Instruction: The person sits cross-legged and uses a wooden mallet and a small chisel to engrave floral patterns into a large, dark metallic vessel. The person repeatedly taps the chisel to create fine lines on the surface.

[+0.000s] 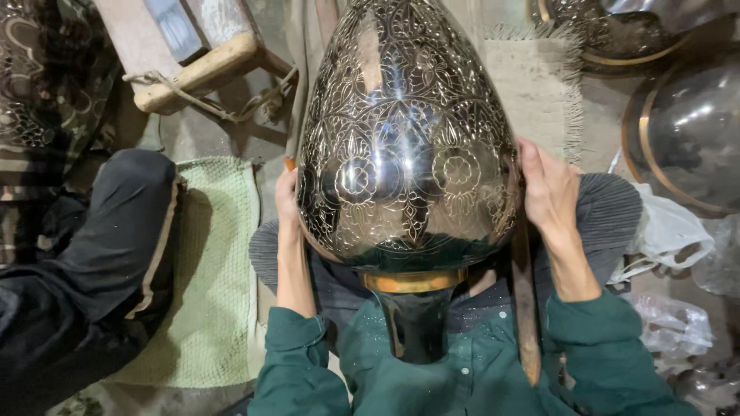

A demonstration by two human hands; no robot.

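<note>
A large dark metal vase (pixel 406 146), egg-shaped and covered in fine engraved flower patterns, lies tilted across my lap with its narrow neck and brass ring (pixel 414 280) toward me. My left hand (pixel 287 196) presses flat on its left side. My right hand (pixel 549 192) grips its right side near the widest part. A thin wooden-handled tool (pixel 525 308) runs down under my right wrist; what holds it is hidden. Both sleeves are dark green.
A pale green woven mat (pixel 220 262) lies on the floor at left, beside a dark cushion (pixel 100 254). A wooden stool (pixel 196 54) stands at the back left. Other shiny metal vessels (pixel 686 139) and crumpled plastic bags (pixel 671 231) sit at right.
</note>
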